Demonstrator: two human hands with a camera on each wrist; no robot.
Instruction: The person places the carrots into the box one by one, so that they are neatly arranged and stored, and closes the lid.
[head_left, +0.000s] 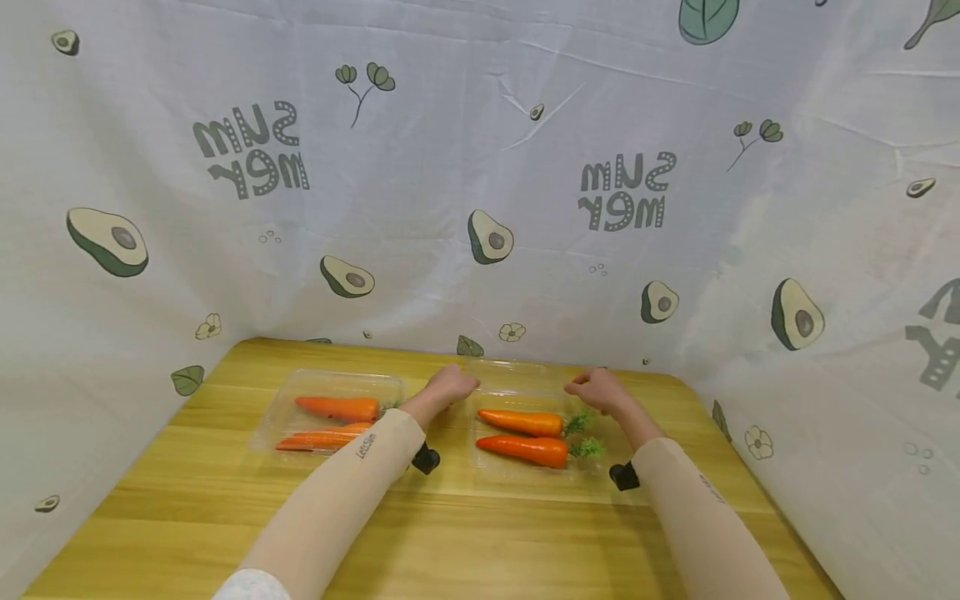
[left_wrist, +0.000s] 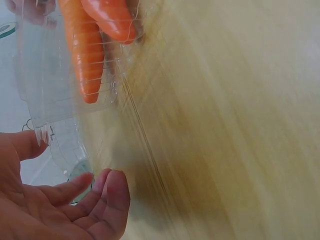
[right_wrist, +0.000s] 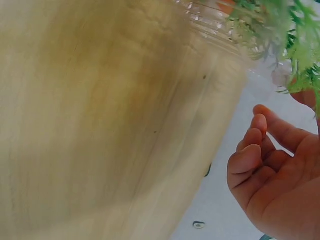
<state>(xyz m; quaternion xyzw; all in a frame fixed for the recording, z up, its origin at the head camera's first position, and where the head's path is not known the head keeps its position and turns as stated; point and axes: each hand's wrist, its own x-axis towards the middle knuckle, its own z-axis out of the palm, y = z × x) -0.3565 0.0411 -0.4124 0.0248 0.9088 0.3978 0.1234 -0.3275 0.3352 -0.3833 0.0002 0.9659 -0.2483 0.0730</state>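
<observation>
Two orange carrots (head_left: 521,422) with leafy green tops (head_left: 587,447) lie side by side in a clear plastic box (head_left: 525,472). Its transparent lid (head_left: 510,367) is folded back behind it. My left hand (head_left: 452,384) is at the box's back left corner. In the left wrist view, its thumb touches the plastic edge (left_wrist: 45,125), while the other fingers bend loosely, apart from the thumb. My right hand (head_left: 600,390) is at the back right corner. The right wrist view shows its fingers (right_wrist: 250,160) loosely bent near the plastic, the thumb partly behind green leaves (right_wrist: 302,55).
A second clear plastic box (head_left: 337,379) with orange carrots (head_left: 341,407) stands to the left, partly behind my left forearm. Both boxes stand on a wooden table (head_left: 480,542). A white cloth (head_left: 420,167) printed with avocados hangs behind the table and along its sides.
</observation>
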